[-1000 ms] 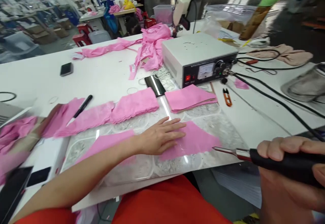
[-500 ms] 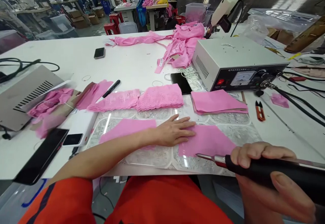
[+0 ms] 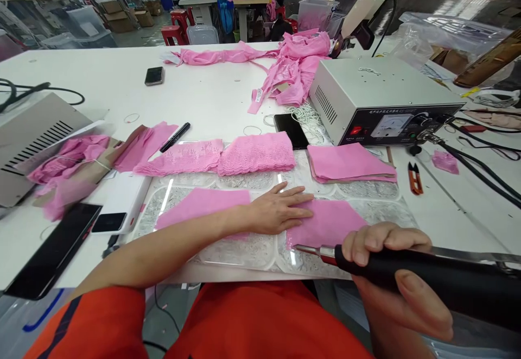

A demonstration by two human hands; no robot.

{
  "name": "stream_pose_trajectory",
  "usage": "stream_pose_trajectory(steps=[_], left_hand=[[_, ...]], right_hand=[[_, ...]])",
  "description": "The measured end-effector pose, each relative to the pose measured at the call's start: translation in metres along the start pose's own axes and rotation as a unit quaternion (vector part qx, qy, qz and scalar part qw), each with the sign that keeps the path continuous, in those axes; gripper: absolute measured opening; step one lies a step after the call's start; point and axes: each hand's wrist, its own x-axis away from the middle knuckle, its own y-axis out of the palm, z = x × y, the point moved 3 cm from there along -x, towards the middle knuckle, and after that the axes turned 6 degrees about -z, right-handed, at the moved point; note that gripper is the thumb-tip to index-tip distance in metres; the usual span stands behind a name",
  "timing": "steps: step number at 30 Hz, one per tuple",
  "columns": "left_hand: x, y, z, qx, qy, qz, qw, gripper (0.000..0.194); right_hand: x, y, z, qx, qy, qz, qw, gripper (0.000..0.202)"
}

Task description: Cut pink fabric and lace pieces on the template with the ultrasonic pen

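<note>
My left hand point(image 3: 280, 209) lies flat with fingers spread, its fingertips on the left part of a pink fabric piece point(image 3: 325, 223). Wrapped around a thick black-handled cutting tool point(image 3: 407, 269) is my right hand point(image 3: 394, 272). The tool's pointed metal tip is at the near left corner of that piece. Another pink fabric piece point(image 3: 203, 207) lies partly under my left wrist and forearm. Both pieces rest on a clear, patterned mat point(image 3: 240, 253). Beyond them are pink lace pieces point(image 3: 256, 155) and a stack of pink fabric point(image 3: 352, 163).
A grey control box point(image 3: 386, 104) with a red switch stands at the right, cables running from it. Orange-handled thread snips point(image 3: 415, 178) lie nearby. A black phone point(image 3: 291, 131), a pen point(image 3: 175, 137) and pink garments point(image 3: 299, 65) are farther back. A bundled pink pile point(image 3: 73, 163) sits left.
My right hand has moved left with the cutting tool, its tip sliding along the near edge of the fabric to the left corner. My left hand stays in place.
</note>
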Motion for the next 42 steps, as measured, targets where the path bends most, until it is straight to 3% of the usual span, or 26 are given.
stream_pose_trajectory(steps=[18,23,26,30,33,36,42], left_hand=[[0.0,0.0,0.001,0.008,-0.001,0.001,1.0,0.034],[0.002,-0.014,0.006,0.0,-0.016,0.0,1.0,0.035],[0.024,-0.035,0.009,-0.003,-0.021,0.057,0.998,0.035],[0.086,-0.049,0.011,0.028,-0.028,0.096,0.995,0.035],[0.135,-0.042,0.01,0.042,-0.047,0.064,0.996,0.034],[0.167,-0.028,0.008,0.033,-0.076,0.013,0.996,0.038],[0.183,-0.01,0.007,0.027,-0.091,0.022,0.995,0.044]], right_hand=[[-0.005,0.012,0.009,0.004,-0.008,-0.043,0.999,0.012],[-0.001,0.011,0.006,0.021,0.007,-0.027,0.999,0.014],[-0.001,0.01,0.003,0.026,0.012,0.007,1.0,0.017],[-0.003,0.016,0.003,0.012,-0.014,-0.006,1.0,0.017],[-0.004,0.026,0.011,0.002,0.008,-0.023,1.0,0.017],[-0.004,0.037,0.019,-0.007,0.019,-0.047,0.999,0.019],[-0.007,0.057,0.031,-0.01,0.02,-0.076,0.997,0.018]])
